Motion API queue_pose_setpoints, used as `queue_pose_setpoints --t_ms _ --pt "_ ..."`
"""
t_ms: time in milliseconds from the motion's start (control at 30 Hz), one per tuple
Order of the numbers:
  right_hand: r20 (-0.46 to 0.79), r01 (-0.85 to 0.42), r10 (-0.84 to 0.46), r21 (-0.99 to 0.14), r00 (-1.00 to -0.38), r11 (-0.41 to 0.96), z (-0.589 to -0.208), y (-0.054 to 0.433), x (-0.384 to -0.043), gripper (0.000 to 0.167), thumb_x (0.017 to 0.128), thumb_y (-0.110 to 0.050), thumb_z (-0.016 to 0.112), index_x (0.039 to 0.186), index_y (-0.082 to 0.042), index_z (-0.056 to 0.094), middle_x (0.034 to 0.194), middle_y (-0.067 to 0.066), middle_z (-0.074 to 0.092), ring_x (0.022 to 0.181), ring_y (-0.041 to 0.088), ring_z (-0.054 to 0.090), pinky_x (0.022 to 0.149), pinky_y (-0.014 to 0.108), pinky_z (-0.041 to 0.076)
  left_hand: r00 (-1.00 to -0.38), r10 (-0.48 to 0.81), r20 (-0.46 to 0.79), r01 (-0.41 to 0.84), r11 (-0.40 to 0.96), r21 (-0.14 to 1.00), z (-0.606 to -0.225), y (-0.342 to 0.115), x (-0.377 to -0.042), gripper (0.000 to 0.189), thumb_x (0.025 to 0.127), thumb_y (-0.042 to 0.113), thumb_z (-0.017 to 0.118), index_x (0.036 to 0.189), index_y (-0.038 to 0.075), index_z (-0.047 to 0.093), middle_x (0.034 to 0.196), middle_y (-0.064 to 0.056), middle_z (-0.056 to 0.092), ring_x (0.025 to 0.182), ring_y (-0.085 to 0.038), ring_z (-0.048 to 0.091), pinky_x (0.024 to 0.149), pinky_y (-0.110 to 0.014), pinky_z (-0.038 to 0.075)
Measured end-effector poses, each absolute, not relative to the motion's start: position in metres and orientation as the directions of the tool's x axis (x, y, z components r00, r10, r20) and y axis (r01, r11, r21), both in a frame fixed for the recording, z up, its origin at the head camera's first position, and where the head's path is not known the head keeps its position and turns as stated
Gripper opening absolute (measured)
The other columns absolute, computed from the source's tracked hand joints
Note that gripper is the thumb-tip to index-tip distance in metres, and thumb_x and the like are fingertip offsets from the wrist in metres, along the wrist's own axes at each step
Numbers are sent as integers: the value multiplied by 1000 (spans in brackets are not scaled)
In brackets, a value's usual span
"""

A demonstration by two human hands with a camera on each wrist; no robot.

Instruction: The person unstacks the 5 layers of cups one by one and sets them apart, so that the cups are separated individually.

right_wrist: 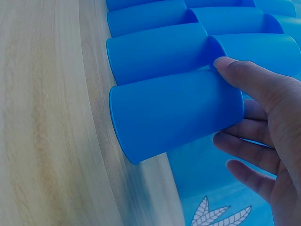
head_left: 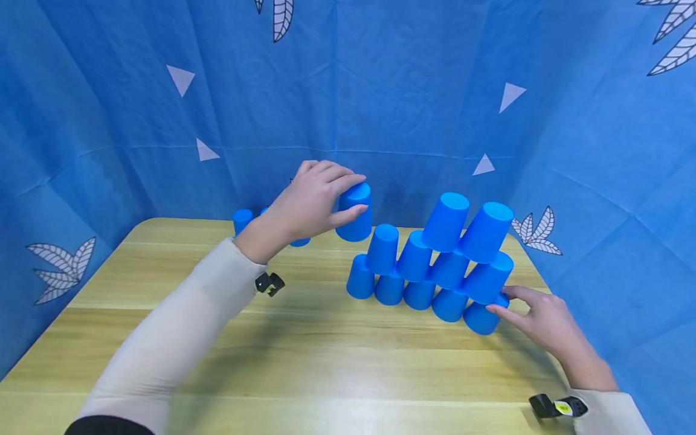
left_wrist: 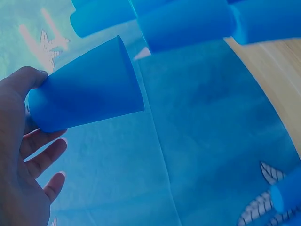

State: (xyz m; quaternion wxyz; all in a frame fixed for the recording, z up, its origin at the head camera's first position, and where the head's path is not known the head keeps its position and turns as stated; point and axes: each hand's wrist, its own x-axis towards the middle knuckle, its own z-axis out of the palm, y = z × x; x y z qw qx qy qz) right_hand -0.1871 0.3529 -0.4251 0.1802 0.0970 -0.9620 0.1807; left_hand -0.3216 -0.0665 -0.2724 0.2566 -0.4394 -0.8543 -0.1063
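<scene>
With a third tier apparently underway, an upturned blue cup is pinched aloft, left of it, by the left hand, the bottom-right cup is gripped by the right hand, and gentle lowering onto the second tier seems needed.

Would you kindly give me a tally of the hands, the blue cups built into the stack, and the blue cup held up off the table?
Hands, left hand and right hand: 2
Stacked blue cups: 11
Raised blue cup: 1
Total: 14
</scene>
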Motion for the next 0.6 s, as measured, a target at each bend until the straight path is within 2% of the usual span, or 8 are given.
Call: queue_pose_setpoints --t_ms 267,500,600 --pt "388 -251 -119 -311 -914 917 -426 354 -187 41 80 -33 81 105 -2 72 97 17 72 63 13 55 55 33 46 -567 637 522 742 670 -11 -283 -111 -326 53 91 44 66 131 9 63 124 -10 64 120 -31 52 95 -53 37" --pt "387 -244 -111 -316 -916 917 -424 357 -185 42 81 -33 81 106 -1 72 97 18 72 70 26 64 62 47 51 -679 570 463 662 748 50 -297 -148 -334 54 93 46 64 132 10 61 128 -13 61 122 -34 50 95 -57 35" --pt "374 -228 -99 -318 -922 920 -423 358 -184 43 81 -34 80 107 0 71 98 19 72 68 24 63 62 49 51 -724 536 434 620 782 69 -303 -162 -337 54 94 46 62 133 9 60 129 -14 59 123 -36 48 96 -57 33"
